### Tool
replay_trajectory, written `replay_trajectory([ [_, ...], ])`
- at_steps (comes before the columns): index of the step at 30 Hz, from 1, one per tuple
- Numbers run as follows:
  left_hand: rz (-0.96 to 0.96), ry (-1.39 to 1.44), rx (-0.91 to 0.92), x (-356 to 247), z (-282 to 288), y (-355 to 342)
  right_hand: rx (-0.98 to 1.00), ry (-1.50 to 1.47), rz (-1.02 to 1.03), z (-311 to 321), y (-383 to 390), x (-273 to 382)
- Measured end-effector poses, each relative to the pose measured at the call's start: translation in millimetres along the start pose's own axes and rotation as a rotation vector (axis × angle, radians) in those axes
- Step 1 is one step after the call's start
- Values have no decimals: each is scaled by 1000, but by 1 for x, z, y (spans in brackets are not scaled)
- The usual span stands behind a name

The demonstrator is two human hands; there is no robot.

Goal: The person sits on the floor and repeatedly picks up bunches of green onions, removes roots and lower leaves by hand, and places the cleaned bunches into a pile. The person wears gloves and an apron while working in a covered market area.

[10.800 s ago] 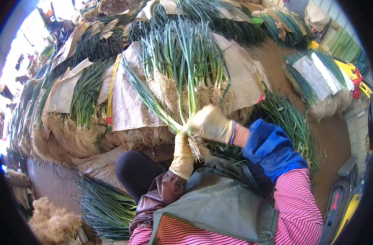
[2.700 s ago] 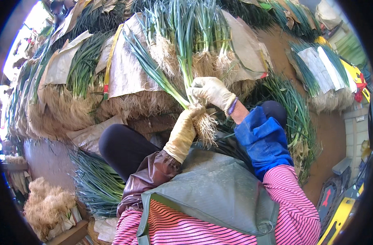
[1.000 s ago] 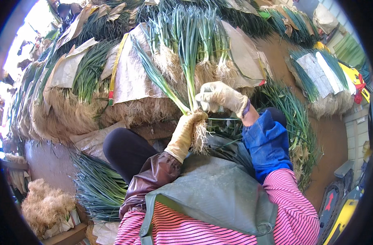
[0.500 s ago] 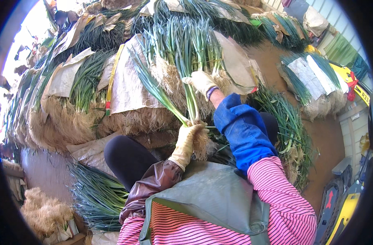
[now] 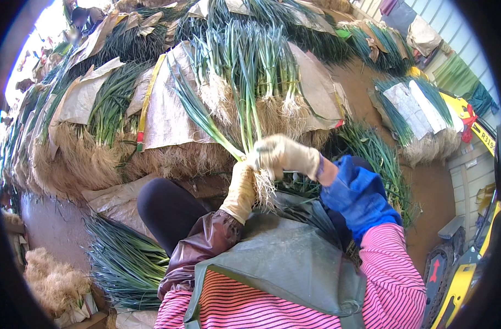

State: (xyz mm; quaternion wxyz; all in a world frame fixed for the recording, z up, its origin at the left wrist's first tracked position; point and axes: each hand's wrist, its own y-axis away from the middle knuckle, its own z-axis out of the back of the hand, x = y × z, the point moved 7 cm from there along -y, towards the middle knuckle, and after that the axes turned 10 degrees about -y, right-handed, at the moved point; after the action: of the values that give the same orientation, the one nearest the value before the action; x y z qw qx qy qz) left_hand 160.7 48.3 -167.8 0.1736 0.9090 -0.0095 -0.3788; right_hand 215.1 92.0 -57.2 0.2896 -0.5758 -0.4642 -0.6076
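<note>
My left hand [image 5: 240,189], in a pale glove, is closed round the lower stems of a few green onions [image 5: 217,134] above my lap. Their long leaves point away from me, and their pale roots [image 5: 265,191] hang beside the glove. Against these stem bases is my right hand [image 5: 286,155], gloved too and somewhat blurred. Its fingers are curled; anything inside them is hidden. Just beyond both hands, a row of green onions [image 5: 267,60] lies on brown sacking [image 5: 179,120], roots toward me.
More onions lie in a dark green heap [image 5: 124,263] at lower left and a loose pile [image 5: 385,159] at right. Large sack-covered stacks [image 5: 91,104] stand at far left. Yellow-and-black equipment [image 5: 459,290] is at the right edge. A measuring tape [image 5: 151,101] crosses the sacking.
My right hand has come down and toward me, from beside the onion row to the stem bases at my left hand. My left hand keeps its hold, shifted slightly.
</note>
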Motion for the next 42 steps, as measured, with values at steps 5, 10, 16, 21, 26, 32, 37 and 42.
replay_trajectory([
  [5, 70, 13, -54, 11, 12, -7, 392, 234, -480, -22, 42, -35],
  [10, 88, -56, 45, 0, 3, 0, 116, 1296, -215, 64, 2, -54],
  [16, 47, -4, 166, -41, -32, 27, -763, 1138, -55, 147, -59, 20],
  [21, -86, 90, 126, -60, -32, 18, -710, 958, -291, 172, -92, -18],
  [26, -45, 47, 50, -42, -7, 1, -595, 396, -133, 162, -72, -18],
  [32, -114, 143, 32, -34, -5, -13, -307, 348, 119, 97, -17, -13],
  [37, 69, 158, 67, 3, 8, -26, -178, 100, -250, 61, -12, -42],
  [42, 116, 183, 98, 4, -2, -22, -125, -7, -92, 129, -42, -82],
])
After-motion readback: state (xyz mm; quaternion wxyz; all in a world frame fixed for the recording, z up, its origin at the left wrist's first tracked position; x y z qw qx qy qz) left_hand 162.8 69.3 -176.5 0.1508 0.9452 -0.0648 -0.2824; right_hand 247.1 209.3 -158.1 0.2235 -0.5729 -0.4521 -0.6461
